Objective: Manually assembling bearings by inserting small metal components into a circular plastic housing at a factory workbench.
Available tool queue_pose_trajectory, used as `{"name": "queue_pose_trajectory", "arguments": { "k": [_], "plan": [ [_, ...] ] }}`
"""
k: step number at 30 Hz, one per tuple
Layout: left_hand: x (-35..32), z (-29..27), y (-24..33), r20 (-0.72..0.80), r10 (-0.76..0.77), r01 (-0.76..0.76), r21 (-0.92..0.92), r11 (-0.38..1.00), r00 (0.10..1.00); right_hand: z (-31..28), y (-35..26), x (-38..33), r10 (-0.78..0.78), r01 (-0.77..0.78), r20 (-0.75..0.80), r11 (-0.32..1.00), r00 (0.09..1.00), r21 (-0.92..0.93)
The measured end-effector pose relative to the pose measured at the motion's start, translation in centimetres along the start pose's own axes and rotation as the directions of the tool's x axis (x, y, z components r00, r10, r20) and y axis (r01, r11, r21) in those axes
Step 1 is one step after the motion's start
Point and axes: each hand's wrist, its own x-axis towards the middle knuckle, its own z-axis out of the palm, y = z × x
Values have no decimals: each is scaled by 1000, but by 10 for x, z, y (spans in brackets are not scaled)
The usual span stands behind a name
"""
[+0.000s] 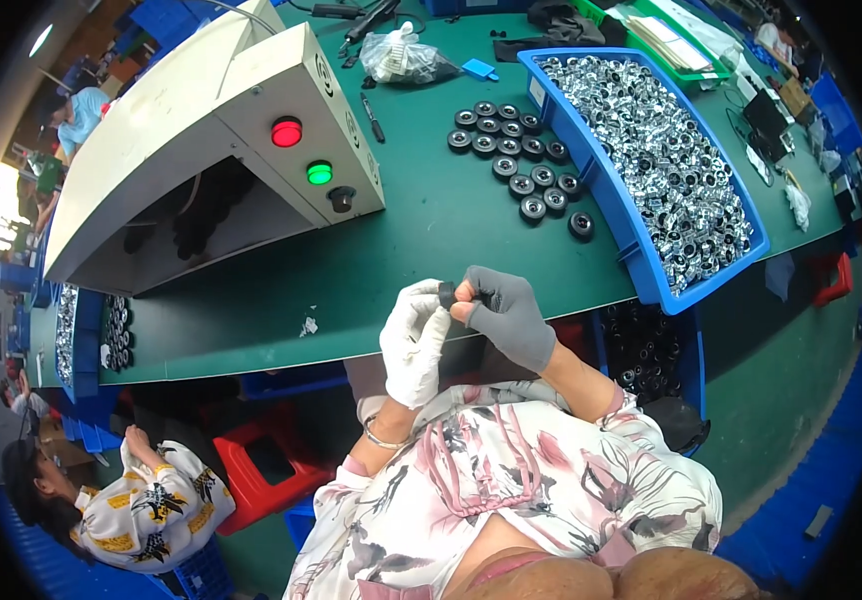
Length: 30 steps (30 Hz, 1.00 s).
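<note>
My left hand (417, 340), in a white glove, and my right hand (513, 318), in a grey glove with bare fingertips, meet over the near table edge. Between their fingertips is a small black ring-like part (447, 294), pinched from both sides; most of it is covered by the fingers. Beyond my right hand, several black round wheel-like parts (520, 185) lie in a loose cluster on the green table (421, 230). To their right, a long blue tray (623, 220) is heaped with small shiny metal fittings (666, 160).
A cream machine housing (181, 130) with a red lamp (287, 131) and a green lamp (320, 173) stands at left. A pen (373, 118) and a clear plastic bag (403, 58) lie beyond. A blue bin (689, 350) holds black parts below right. Another person (156, 500) sits at lower left.
</note>
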Motion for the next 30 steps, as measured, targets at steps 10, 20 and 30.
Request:
{"name": "queue_pose_trajectory", "arguments": {
  "k": [10, 20, 30],
  "plan": [
    [-2, 4, 9, -4, 28, -27, 85, 996, 1000, 4, -5, -1, 138, -135, 13, 943, 990, 304],
    [7, 1, 0, 105, -268, 272, -637, 721, 958, 1, -2, 9, -168, 168, 16, 986, 986, -8],
    [4, -9, 8, 19, -4, 3, 66, 998, 1000, -4, -8, 12, -423, 438, 127, 820, 897, -367]
  ]
}}
